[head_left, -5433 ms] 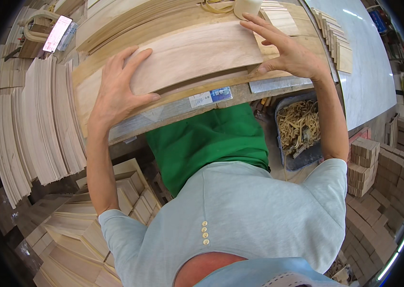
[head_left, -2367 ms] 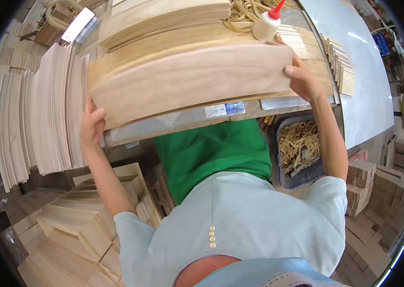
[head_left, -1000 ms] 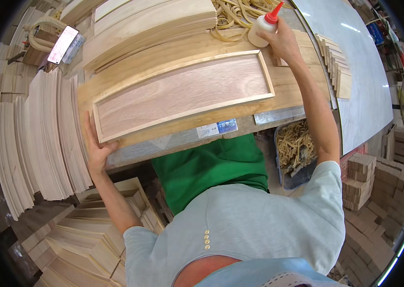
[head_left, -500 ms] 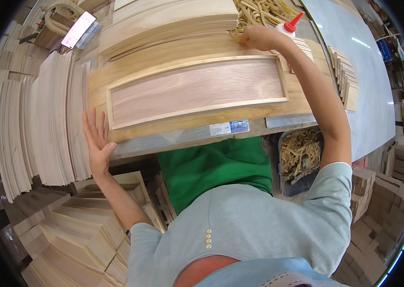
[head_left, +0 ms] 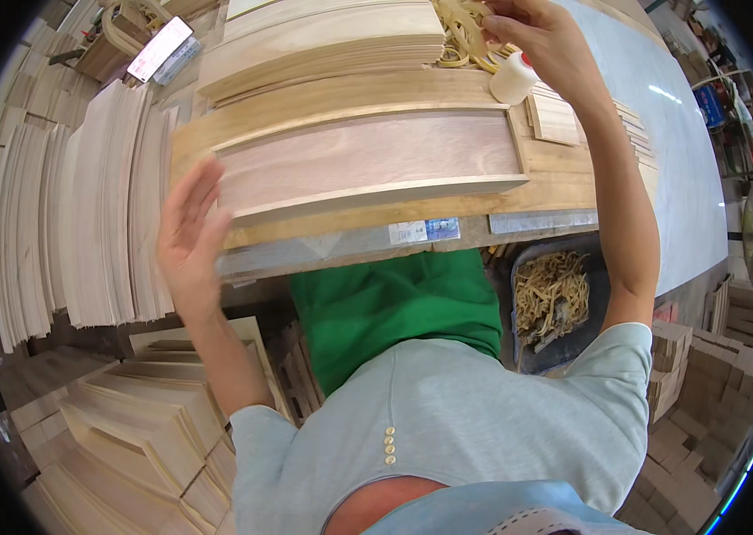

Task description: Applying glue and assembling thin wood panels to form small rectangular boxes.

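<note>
A long shallow wooden tray [head_left: 368, 152] with a pinkish plywood bottom and thin raised edges lies on a yellowish board [head_left: 564, 174]. My left hand [head_left: 189, 236] is at the tray's left end, fingers stretched out and slightly blurred, holding nothing. My right hand [head_left: 541, 40] is over the pile of tan rubber bands [head_left: 458, 31] at the back. Its fingers are pinched at a band that hangs beside the pile; the fingertips lie close to the upper edge. Under this hand stands a white glue bottle [head_left: 513, 80], its red cap mostly hidden by the wrist.
Thin wooden panels are stacked behind the tray [head_left: 323, 45] and at the left [head_left: 105, 214]. Small wooden pieces [head_left: 553, 116] lie right of the tray. A phone [head_left: 160, 49] sits at back left. Below the bench edge is a dark bin [head_left: 592, 312] of tan strips.
My right hand has moved up and right, from the near edge of the band pile. My left hand has shifted right and up, against the tray's end. The tray looks slightly tilted.
</note>
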{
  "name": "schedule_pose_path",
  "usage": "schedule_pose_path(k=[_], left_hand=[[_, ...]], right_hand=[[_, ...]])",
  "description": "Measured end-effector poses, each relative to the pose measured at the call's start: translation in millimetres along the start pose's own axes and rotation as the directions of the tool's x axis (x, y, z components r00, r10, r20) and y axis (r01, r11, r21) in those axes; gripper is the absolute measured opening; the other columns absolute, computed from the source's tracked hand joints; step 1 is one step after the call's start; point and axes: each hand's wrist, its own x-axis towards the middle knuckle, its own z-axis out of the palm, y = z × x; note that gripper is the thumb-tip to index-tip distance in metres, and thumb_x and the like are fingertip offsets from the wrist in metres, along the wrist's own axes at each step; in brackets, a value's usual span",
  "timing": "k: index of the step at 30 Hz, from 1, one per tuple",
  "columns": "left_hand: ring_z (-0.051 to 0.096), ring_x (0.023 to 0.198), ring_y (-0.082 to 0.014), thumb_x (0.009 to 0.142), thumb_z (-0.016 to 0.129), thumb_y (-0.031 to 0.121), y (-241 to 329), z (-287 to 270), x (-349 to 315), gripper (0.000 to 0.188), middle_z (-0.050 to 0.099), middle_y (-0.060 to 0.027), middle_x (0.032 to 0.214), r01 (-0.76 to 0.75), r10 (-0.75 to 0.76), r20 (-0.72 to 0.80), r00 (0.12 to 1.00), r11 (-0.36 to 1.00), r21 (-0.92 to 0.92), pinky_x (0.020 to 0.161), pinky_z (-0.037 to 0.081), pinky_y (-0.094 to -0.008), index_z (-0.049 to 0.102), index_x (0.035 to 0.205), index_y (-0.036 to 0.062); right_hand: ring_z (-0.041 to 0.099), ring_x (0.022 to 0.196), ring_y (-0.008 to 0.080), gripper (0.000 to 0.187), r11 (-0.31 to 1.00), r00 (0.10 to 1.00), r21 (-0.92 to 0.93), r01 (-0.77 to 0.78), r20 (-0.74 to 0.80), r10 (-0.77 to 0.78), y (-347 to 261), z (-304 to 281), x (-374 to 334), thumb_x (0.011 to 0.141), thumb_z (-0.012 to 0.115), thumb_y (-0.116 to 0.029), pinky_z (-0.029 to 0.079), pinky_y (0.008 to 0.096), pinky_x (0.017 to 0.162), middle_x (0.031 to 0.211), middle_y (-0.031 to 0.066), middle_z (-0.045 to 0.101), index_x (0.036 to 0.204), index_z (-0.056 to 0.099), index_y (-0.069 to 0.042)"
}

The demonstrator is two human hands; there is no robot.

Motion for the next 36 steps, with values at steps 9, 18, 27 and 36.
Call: schedule_pose_path(k=[9, 18, 27, 36], left_hand=[[0.061, 0.104, -0.0223, 0.082, 0.070, 0.015, 65.4, 113.0, 16.4, 0.061, 0.061, -0.0099, 0.113, -0.157, 0.131, 0.437, 0.890, 0.987, 0.025, 0.096, 0.045, -0.0339, 0.045, 0.135, 0.0011], [0.056, 0.062, -0.0101, 0.079, 0.060, -0.004, 12.3, 61.3, -6.5, 0.035, 0.057, -0.0047, 0.085, 0.504, -0.029, 0.606, 0.795, 0.586, -0.634, 0.056, 0.048, -0.0223, 0.056, 0.113, -0.0021], [0.043, 0.048, -0.0066, 0.077, 0.066, 0.003, -13.0, -76.5, -15.1, 0.041, 0.044, 0.0034, 0.059, 0.323, -0.323, 0.021, 0.946, 0.946, 0.019, 0.044, 0.033, -0.0215, 0.057, 0.117, -0.0005], [0.037, 0.047, -0.0050, 0.085, 0.067, 0.022, -34.2, -84.8, 35.0, 0.059, 0.037, 0.0061, 0.057, 0.338, -0.377, 0.116, 0.919, 0.904, 0.262, 0.046, 0.033, -0.0216, 0.045, 0.137, 0.0025]], right_hand=[[0.063, 0.078, 0.0101, 0.032, 0.969, 0.929, 0.246, 0.026, 0.351, -0.114, -102.6, 23.7, -82.0, 0.088, 0.058, 0.000, 0.051, 0.0244, 0.072, 0.084, 0.0049, 0.063, 0.120, 0.058, -0.002], [0.050, 0.059, 0.0059, 0.029, 0.424, 0.728, 0.608, -0.672, 0.647, 0.226, -72.6, 17.0, -134.8, 0.090, 0.057, -0.006, 0.042, 0.0196, 0.055, 0.070, -0.0003, 0.053, 0.118, 0.057, 0.001], [0.035, 0.047, 0.0015, 0.028, 0.808, 0.805, 0.002, -0.589, 0.091, 0.586, 16.0, -40.9, -155.3, 0.089, 0.061, -0.008, 0.027, 0.0195, 0.040, 0.065, -0.0070, 0.040, 0.116, 0.063, -0.005], [0.031, 0.045, 0.0023, 0.050, 0.779, 0.752, -0.106, -0.618, 0.210, 0.625, 35.7, -16.9, -117.6, 0.097, 0.054, -0.025, 0.026, 0.0195, 0.037, 0.065, -0.0038, 0.041, 0.144, 0.040, -0.011]])
